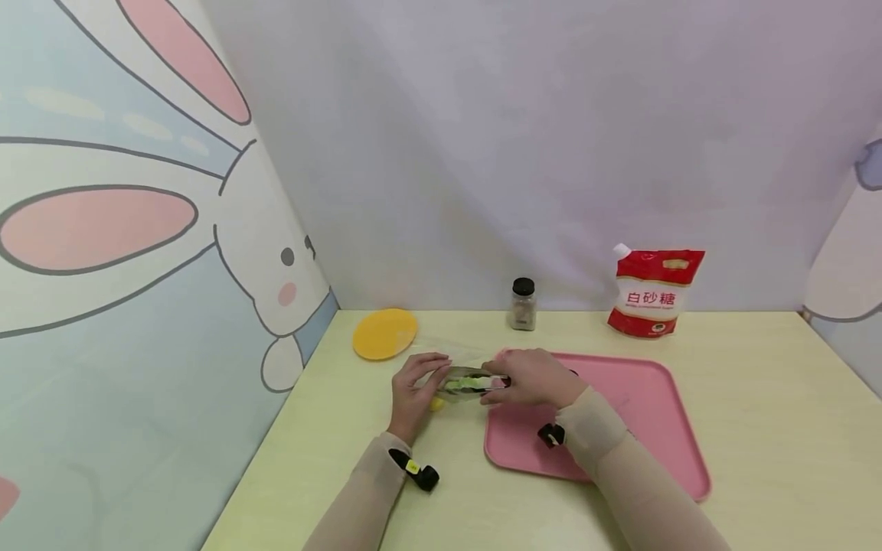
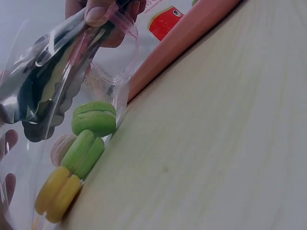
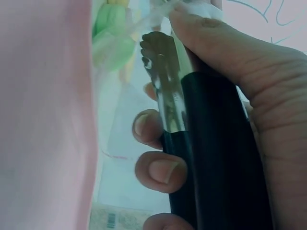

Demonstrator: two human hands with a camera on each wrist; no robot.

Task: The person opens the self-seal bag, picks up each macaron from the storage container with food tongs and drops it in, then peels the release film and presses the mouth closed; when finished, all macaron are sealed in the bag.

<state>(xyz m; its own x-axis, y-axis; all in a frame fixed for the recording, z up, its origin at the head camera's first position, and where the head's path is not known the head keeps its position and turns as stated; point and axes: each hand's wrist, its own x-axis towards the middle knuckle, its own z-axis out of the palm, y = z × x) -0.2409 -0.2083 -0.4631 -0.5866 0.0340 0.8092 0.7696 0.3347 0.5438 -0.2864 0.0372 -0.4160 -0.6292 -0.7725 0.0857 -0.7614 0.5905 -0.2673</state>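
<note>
My right hand [image 1: 534,376] grips metal tongs [image 2: 53,88] by their black handles [image 3: 225,148], fingers curled round them. The scalloped tong heads lie inside a clear plastic bag [image 2: 115,64] with a pink line near its mouth. My left hand [image 1: 412,394] holds the bag at its other side, thumb by the tong tips and fingers behind the film. Low in the bag sit macarons: two green macarons [image 2: 93,118], a yellow macaron [image 2: 57,194] and a pale pinkish one [image 2: 61,148], partly hidden. The right thumb is up at the bag's mouth.
A pink tray [image 1: 641,417] lies under and beyond the right forearm. Further back are a yellow round plate [image 1: 384,334], a black-capped jar [image 1: 524,308] and a red and white sugar pouch [image 1: 651,295] near the back wall.
</note>
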